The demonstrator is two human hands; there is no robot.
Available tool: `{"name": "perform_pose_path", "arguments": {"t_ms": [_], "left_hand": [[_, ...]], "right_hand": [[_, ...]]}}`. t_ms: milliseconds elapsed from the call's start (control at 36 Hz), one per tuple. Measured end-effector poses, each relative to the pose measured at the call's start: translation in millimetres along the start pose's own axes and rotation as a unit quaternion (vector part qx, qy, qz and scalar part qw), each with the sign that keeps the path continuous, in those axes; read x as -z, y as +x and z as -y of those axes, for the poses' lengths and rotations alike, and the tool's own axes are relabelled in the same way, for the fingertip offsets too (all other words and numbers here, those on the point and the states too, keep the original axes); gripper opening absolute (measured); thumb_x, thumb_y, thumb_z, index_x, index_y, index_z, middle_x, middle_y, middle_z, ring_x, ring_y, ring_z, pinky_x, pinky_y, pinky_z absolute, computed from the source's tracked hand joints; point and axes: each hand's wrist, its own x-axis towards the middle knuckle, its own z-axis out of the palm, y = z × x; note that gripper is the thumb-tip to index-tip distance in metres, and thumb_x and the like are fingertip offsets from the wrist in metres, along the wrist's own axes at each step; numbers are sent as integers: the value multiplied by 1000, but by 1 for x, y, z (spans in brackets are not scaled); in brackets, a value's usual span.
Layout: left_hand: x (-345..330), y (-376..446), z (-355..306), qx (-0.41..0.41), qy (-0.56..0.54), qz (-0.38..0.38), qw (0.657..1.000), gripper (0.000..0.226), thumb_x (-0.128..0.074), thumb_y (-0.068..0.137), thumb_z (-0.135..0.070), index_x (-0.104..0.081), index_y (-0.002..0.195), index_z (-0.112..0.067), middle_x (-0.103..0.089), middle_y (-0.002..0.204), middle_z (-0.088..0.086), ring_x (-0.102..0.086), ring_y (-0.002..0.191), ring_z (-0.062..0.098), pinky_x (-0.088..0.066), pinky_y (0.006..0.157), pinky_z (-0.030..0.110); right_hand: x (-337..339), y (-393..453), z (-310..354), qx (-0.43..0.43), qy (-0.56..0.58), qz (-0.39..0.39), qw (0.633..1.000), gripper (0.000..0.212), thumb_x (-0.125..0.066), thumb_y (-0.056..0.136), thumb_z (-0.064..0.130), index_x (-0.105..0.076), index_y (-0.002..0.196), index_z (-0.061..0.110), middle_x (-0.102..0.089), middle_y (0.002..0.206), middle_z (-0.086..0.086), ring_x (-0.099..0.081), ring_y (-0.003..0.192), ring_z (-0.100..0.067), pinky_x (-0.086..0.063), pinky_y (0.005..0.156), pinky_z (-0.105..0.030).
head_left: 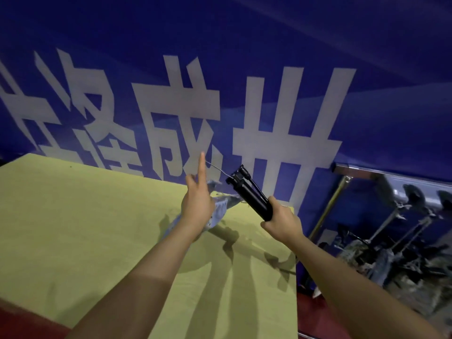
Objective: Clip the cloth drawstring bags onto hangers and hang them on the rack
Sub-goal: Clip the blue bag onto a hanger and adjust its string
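Note:
A grey-blue patterned drawstring bag (221,208) is just over the yellow-green table (73,228), mostly hidden behind my left hand (197,201). That hand seems to grip the bag with its lower fingers while the index finger points straight up. My right hand (281,222) is closed around the lower end of a black clip hanger (252,194), tilted up and to the left. The hanger's thin wire hook (217,168) reaches toward my left index fingertip. The rack's chrome rail (391,174) runs at the right, beyond the table's edge.
A blue banner wall (244,69) with big white characters stands right behind the table. On the rail several hangers (415,199) carry patterned cloth bags (391,263). A brass-coloured pole (329,209) slants beside the table's right edge. Red floor shows below.

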Motion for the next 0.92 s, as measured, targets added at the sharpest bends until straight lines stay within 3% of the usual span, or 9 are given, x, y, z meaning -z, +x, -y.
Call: {"name": "perform_pose_path", "arguments": {"t_ms": [111,194,333,417,500,556,667,806,917], "left_hand": [[10,1,-3,12,30,16,999,86,-48,88,5,-5,148,-40,-22,141,16,-43,52,19,-34,45,25],[11,-3,-3,19,71,36,997,65,-48,89,1,-27,144,-26,-15,147,15,-55,71,29,-44,59,31],[2,-10,-2,-22,85,97,991,66,-43,87,7,-35,142,-29,-8,153,9,-59,90,30,-49,70,34],[2,-12,-8,-38,70,114,990,58,-40,89,5,-37,138,-25,-23,140,10,-52,75,23,-42,67,30],[1,-14,-11,-52,70,91,992,39,-38,86,7,-39,117,-18,-31,117,10,-37,62,20,-36,58,28],[3,-12,-11,-27,81,98,992,28,-37,87,8,-41,106,-11,-36,117,15,-38,69,24,-39,63,32],[2,-5,-7,17,186,155,970,24,-44,89,5,-59,108,1,-50,122,17,-56,103,31,-44,85,32],[-8,-4,15,26,88,152,984,36,-41,91,2,-45,126,-3,-37,139,10,-52,109,33,-46,86,39],[-5,-5,18,38,24,159,986,63,-47,90,3,-23,147,-8,-10,155,3,-48,122,29,-44,83,30]], "right_hand": [[5,-8,4,5,-8,-15,1000,40,-63,77,21,-41,110,22,-63,93,-1,-59,80,-25,-47,60,-32],[12,-11,9,4,3,-39,999,40,-63,77,20,-40,110,18,-59,90,-2,-55,74,-24,-42,56,-29],[19,-12,23,1,59,-59,997,37,-63,74,17,-39,102,20,-60,84,-4,-57,72,-28,-42,54,-31],[22,-12,33,22,60,-54,996,39,-63,75,17,-39,105,18,-58,84,-3,-53,70,-28,-36,49,-27],[24,-13,39,40,44,-42,997,38,-63,77,19,-35,102,20,-54,85,0,-49,69,-27,-28,47,-24],[23,-14,39,42,49,-36,997,39,-64,77,21,-36,104,20,-56,89,-1,-52,71,-26,-32,48,-25],[20,-14,32,32,90,-32,995,41,-66,75,20,-38,105,21,-61,95,-4,-59,77,-28,-47,58,-32],[16,-14,22,37,107,-12,994,44,-67,74,20,-42,110,23,-61,97,-2,-61,82,-27,-56,65,-41],[10,-17,20,54,73,35,995,38,-66,73,21,-46,105,22,-60,87,0,-57,78,-26,-43,58,-34]]}}
